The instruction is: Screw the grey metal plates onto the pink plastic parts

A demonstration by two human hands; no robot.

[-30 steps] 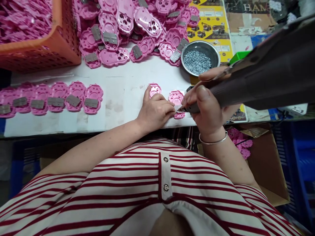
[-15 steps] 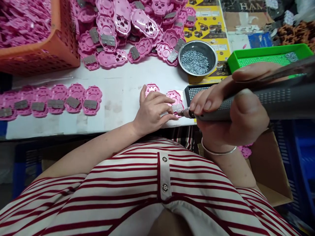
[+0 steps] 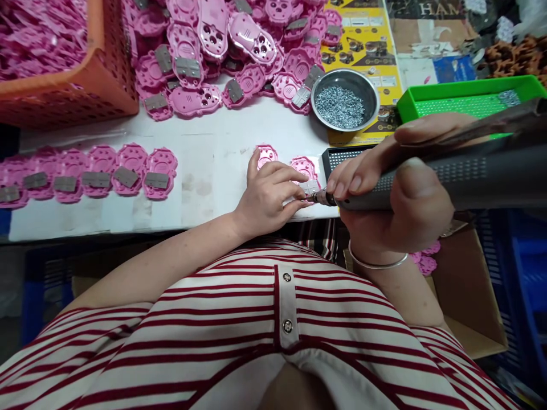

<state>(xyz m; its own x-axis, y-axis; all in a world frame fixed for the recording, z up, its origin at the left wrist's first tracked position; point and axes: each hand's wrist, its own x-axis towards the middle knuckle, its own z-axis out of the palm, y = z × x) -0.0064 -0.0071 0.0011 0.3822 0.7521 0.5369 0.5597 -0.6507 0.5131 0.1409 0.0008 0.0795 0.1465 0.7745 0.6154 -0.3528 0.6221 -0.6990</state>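
Observation:
My right hand (image 3: pixel 384 182) is wrapped round a dark electric screwdriver (image 3: pixel 478 171), whose tip points left at the lower edge of a pink plastic part (image 3: pixel 304 166) with a grey metal plate on it. My left hand (image 3: pixel 271 196) lies over the near side of that part, thumb and index finger closed together at the screwdriver's tip. Whatever is between these fingertips is too small to make out. Another pink part (image 3: pixel 266 154) lies under the raised fingers of my left hand.
Left, a row of pink parts (image 3: pixel 99 165) with grey plates. Behind are an orange basket (image 3: pixel 111 74), a heap of pink shells (image 3: pixel 200 51), a metal bowl of screws (image 3: pixel 344 108), a green tray (image 3: pixel 453 97) and a black tray (image 3: pixel 342 156). A cardboard box (image 3: pixel 474 296) stands below the table.
My left thumb and index finger have closed together at the screwdriver's tip. The screwdriver and my right hand have shifted slightly left.

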